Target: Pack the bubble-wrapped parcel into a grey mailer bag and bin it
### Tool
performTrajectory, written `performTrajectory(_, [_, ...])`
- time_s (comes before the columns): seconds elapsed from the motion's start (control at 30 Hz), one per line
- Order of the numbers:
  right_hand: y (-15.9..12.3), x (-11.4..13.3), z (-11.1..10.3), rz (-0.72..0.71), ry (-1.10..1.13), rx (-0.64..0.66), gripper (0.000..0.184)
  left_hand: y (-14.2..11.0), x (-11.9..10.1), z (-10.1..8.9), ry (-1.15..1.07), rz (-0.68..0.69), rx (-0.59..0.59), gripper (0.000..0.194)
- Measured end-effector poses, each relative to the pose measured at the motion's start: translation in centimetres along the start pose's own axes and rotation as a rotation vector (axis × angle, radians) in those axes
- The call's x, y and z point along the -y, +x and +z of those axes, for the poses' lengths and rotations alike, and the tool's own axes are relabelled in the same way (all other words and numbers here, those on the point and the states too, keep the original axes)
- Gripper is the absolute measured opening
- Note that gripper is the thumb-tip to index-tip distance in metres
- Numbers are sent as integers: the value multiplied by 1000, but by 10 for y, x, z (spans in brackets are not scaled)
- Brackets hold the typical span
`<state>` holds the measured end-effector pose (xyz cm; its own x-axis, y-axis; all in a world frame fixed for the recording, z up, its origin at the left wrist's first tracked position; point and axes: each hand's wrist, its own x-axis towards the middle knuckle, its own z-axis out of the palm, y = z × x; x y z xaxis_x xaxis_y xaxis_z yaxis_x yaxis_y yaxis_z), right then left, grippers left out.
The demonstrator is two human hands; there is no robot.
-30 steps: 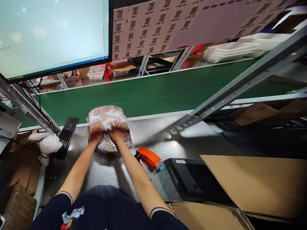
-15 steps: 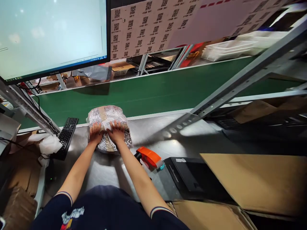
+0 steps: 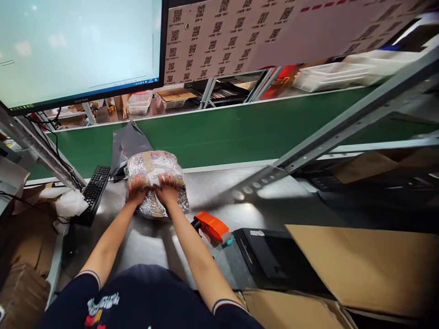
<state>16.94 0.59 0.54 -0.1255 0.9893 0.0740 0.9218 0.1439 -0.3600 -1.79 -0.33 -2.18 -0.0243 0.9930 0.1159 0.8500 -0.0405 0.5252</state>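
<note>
- Lying open, palms down, on the bubble-wrapped parcel (image 3: 154, 183), the left hand (image 3: 137, 190) and the right hand (image 3: 168, 190) are placed side by side, with nothing gripped.
- A white label (image 3: 156, 177) is seen just above the fingertips (image 3: 164, 179).
- The parcel is set at lower centre of the frame, on a steel bench (image 3: 147, 242), at the edge of a green conveyor belt (image 3: 240, 132).
- A grey mailer bag (image 3: 128, 142) is laid just behind the parcel.
- An orange tape dispenser (image 3: 211, 228) is placed right of the parcel, and a black keyboard (image 3: 93, 194) left of it.
- A monitor (image 3: 78, 45) is mounted at upper left.
</note>
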Motion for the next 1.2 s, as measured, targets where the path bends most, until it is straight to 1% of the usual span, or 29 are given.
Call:
performTrajectory(0.03, [0,-2,0,6,-1,4,67,2,7,-2,-39,-27,-46,66])
performTrajectory(0.07, [0,-4,0,11,1,12,67,5,16,-4,-69,-94,-107,65])
performTrajectory(0.13, [1,-15,-3,16,16,19,67,12,37,-13,-86,-315,-221,61])
performTrajectory(0.17, [3,-24,-6,32,26,4,68,15,49,-18,-79,-427,-249,60])
performTrajectory(0.2, [5,-34,-10,75,40,-24,70,18,61,-23,-68,-513,-251,59])
performTrajectory(0.23, [8,-46,-14,153,64,-49,73,22,72,-27,-57,-559,-235,58])
performTrajectory(0.27, [12,-57,-18,259,101,-52,78,25,81,-31,-48,-571,-213,58])
performTrajectory(0.3, [16,-69,-21,377,147,-20,84,28,90,-33,-38,-557,-191,59])
performTrajectory(0.33, [20,-80,-24,486,195,48,89,33,97,-34,-24,-534,-169,61])
performTrajectory(0.37, [24,-89,-25,566,242,136,93,39,103,-34,-7,-506,-147,66])
performTrajectory(0.43, [30,-101,-24,638,290,274,95,54,110,-28,28,-443,-103,81])
performTrajectory(0.5, [31,-108,-17,655,282,284,89,74,115,-18,76,-387,-54,92])
performTrajectory(0.57, [31,-114,-7,647,280,239,80,96,119,-5,120,-353,-5,94])
performTrajectory(0.63, [35,-123,2,605,313,185,67,116,122,9,146,-350,38,85])
performTrajectory(0.7, [45,-136,6,547,361,130,57,132,125,20,154,-375,71,65])
performTrajectory(0.77, [62,-150,-2,489,391,68,54,142,129,25,170,-405,111,49])
performTrajectory(0.83, [85,-165,-21,410,380,21,55,143,133,23,195,-420,155,42])
performTrajectory(0.9, [110,-183,-47,314,327,-18,56,131,138,15,227,-400,197,39])
performTrajectory(0.97, [133,-209,-74,262,247,-54,54,106,140,7,258,-343,237,40])
performTrajectory(1.0, [141,-225,-86,283,202,-68,52,88,139,3,270,-306,258,42])
performTrajectory(1.03, [146,-243,-96,339,145,-90,54,67,137,1,276,-264,280,44])
performTrajectory(1.1, [143,-282,-109,472,46,-110,58,19,130,0,273,-178,330,47])
performTrajectory(1.13, [136,-301,-113,526,9,-111,60,-7,124,3,262,-135,361,47])
performTrajectory(1.2, [110,-329,-116,572,-42,-135,60,-59,113,12,225,-53,438,42])
